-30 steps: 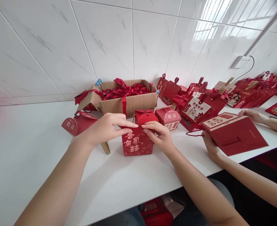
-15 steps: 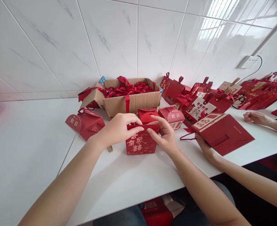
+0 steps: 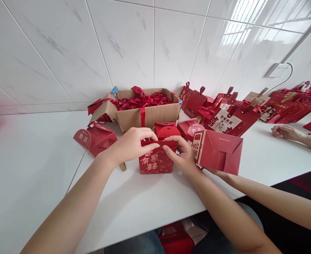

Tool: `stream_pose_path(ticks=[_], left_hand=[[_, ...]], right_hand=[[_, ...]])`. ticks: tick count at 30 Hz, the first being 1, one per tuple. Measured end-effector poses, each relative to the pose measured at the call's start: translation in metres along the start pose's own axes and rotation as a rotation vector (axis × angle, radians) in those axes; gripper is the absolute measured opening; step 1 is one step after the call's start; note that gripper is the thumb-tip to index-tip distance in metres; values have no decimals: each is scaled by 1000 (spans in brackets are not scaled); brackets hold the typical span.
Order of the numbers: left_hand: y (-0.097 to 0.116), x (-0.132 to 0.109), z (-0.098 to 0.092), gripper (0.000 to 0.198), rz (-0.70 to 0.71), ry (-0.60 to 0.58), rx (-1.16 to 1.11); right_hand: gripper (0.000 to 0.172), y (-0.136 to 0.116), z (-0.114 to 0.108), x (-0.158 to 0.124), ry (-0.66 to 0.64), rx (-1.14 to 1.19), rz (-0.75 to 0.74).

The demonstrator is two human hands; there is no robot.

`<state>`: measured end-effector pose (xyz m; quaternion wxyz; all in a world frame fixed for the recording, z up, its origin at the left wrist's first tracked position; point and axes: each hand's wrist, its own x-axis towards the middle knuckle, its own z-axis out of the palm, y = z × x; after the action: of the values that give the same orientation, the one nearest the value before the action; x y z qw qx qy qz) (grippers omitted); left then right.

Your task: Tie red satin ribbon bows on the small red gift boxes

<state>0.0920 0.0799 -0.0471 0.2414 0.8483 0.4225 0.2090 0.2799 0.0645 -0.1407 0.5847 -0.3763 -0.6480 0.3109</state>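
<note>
A red gift box (image 3: pixel 156 162) with pale Chinese characters stands upright on the white table in front of me. My left hand (image 3: pixel 138 143) pinches the left part of its top edge between thumb and fingers. At the right part of that edge, my right hand (image 3: pixel 180 151) grips with thumb in front and fingers behind. Directly behind it is another red box (image 3: pixel 167 129) with a rounded flap. To the left lies a tilted red box (image 3: pixel 98 139) with a round flap, close to my left forearm.
A cardboard box (image 3: pixel 150 116) full of red ribbons (image 3: pixel 144 100) stands against the tiled wall. On the right, a co-worker's arm (image 3: pixel 263 194) reaches in, holding a red box (image 3: pixel 221 151) near my right hand. Many red bags (image 3: pixel 279 106) stand farther right, near another hand (image 3: pixel 287 133).
The co-worker's red box has moved left and turned, now close beside my right hand. My right fingers have lowered onto the box's top edge; my left hand keeps its grip.
</note>
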Motion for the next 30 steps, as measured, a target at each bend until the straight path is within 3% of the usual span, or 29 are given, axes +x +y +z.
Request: stream_pose_path(ticks=[30], left_hand=[[-2, 1, 0, 18, 13, -3, 5]], right_hand=[[16, 0, -2, 1, -5, -59, -59]])
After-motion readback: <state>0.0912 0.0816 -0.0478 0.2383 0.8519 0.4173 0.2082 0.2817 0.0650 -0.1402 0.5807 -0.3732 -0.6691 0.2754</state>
